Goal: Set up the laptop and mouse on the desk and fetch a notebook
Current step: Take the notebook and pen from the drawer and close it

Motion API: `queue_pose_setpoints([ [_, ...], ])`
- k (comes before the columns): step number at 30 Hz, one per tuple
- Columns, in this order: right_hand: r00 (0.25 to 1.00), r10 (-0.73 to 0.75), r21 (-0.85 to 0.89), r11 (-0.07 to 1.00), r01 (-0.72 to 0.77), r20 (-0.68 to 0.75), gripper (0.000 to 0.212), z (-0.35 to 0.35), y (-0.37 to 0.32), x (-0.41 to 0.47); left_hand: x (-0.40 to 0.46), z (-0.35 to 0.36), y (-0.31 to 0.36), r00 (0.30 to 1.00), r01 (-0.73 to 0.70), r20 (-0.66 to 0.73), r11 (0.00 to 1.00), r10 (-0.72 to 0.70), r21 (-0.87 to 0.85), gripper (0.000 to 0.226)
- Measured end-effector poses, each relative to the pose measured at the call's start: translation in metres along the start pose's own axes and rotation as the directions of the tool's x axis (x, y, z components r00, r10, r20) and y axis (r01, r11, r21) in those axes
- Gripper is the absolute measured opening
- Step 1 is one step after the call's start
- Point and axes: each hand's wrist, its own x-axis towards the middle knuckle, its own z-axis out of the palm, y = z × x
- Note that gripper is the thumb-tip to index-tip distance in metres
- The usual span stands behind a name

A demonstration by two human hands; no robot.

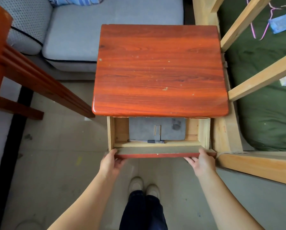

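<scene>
A small red-brown wooden desk (158, 68) stands in front of me with a bare top. Its drawer (157, 151) is pulled partway out. Inside lies a grey notebook (142, 130) with a gold clip, partly hidden under the desk top, and a pen (147, 141) rests along the drawer's front wall. My left hand (109, 163) grips the left end of the drawer front. My right hand (201, 163) grips its right end. No laptop or mouse is in view.
A grey sofa (72, 34) sits behind the desk at the left. A red wooden chair frame (22, 67) stands at the left. A pale wooden bed frame (255, 77) with green bedding is tight against the desk's right side. My feet (143, 186) are on the tiled floor.
</scene>
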Motion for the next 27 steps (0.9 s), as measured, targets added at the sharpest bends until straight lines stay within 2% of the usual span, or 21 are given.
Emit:
queue_pose_setpoints([
  [3,0.998,0.032,-0.031,0.999,-0.033,-0.049,0.043,-0.014,0.012,0.001,0.005,-0.014,-0.013,0.998,0.054,-0.031,0.998,-0.053,0.022,0.014],
  [8,0.995,0.095,-0.021,0.995,-0.096,-0.041,0.044,-0.022,0.025,0.016,0.025,-0.018,-0.015,0.993,0.116,-0.033,0.993,-0.116,-0.006,0.01],
  [12,0.988,0.154,0.001,0.988,-0.154,-0.03,0.043,-0.024,0.024,0.023,0.028,-0.014,-0.01,0.993,0.106,-0.065,0.993,-0.103,0.049,0.036],
  [16,0.986,0.162,0.003,0.987,-0.162,-0.025,0.042,-0.022,0.023,0.024,0.027,-0.008,-0.006,0.99,0.102,-0.103,0.989,-0.092,0.106,0.039],
  [20,0.995,0.095,-0.02,0.995,-0.095,-0.019,0.039,-0.022,0.025,0.016,0.021,-0.011,-0.007,0.993,0.065,-0.108,0.993,-0.054,0.1,0.034],
  [23,0.999,-0.041,-0.083,0.996,0.038,-0.036,0.019,-0.023,0.031,0.001,0.013,-0.013,0.001,0.992,-0.012,-0.125,0.993,0.027,0.117,0.008],
  [25,0.989,-0.127,-0.133,0.984,0.116,-0.079,0.005,-0.022,0.032,-0.009,0.006,-0.015,0.009,0.987,-0.085,-0.126,0.989,0.101,0.122,0.017],
  [27,0.979,-0.177,-0.149,0.976,0.161,-0.103,0.005,-0.017,0.026,-0.017,-0.002,-0.014,0.011,0.985,-0.123,-0.103,0.983,0.138,0.137,0.017],
])
